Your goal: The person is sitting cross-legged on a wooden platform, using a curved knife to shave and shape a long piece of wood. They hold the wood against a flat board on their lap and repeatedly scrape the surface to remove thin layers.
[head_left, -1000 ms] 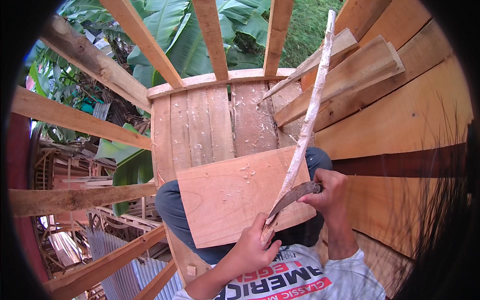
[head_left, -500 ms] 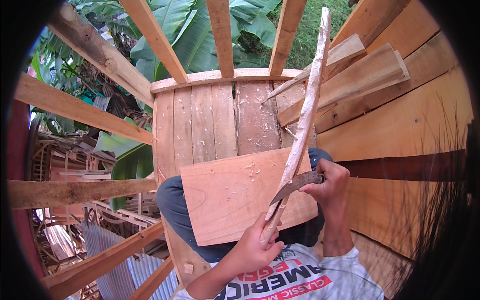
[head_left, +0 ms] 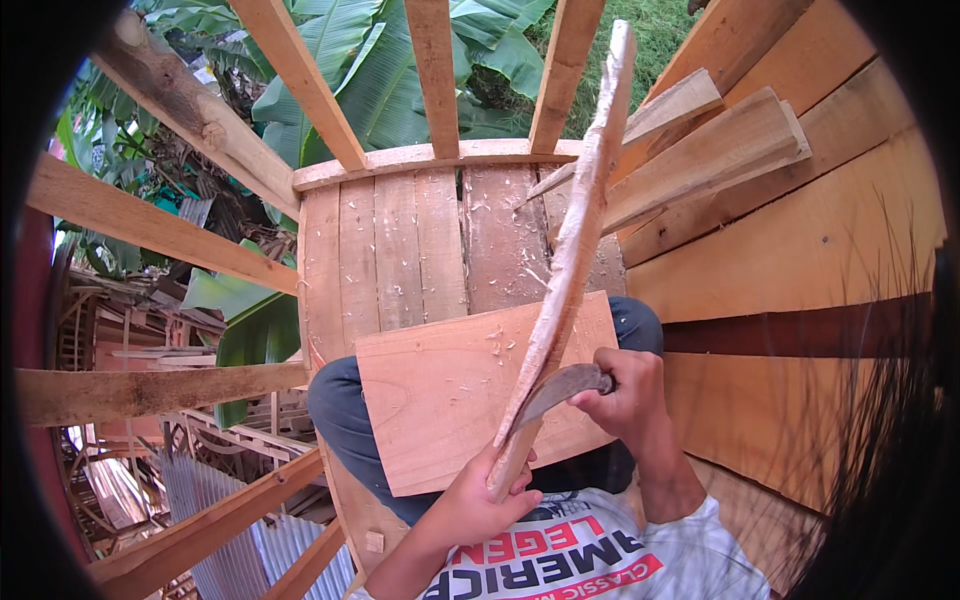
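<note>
A long strip of wood (head_left: 572, 250), whittled along one edge, slants up and away from my lap. My left hand (head_left: 487, 492) is wrapped round its near end. In my right hand (head_left: 632, 398) is a knife with a curved, dark blade (head_left: 553, 388); the handle is mostly hidden by the fingers. The blade lies against the strip a little above my left hand. Beneath both, a flat wooden board (head_left: 440, 385) rests across my legs, with pale shavings on it.
Shavings lie scattered over the plank floor (head_left: 400, 250). Several offcut boards (head_left: 705, 165) are piled at the far right by the plank wall (head_left: 800, 250). Wooden rails (head_left: 160, 220) fence the left and far sides, with banana leaves (head_left: 350, 90) and corrugated sheets (head_left: 220, 520) beyond.
The wood strip has shifted left and stands closer to upright. Both hands have moved slightly left with it, and the knife blade stays against the strip near my left hand.
</note>
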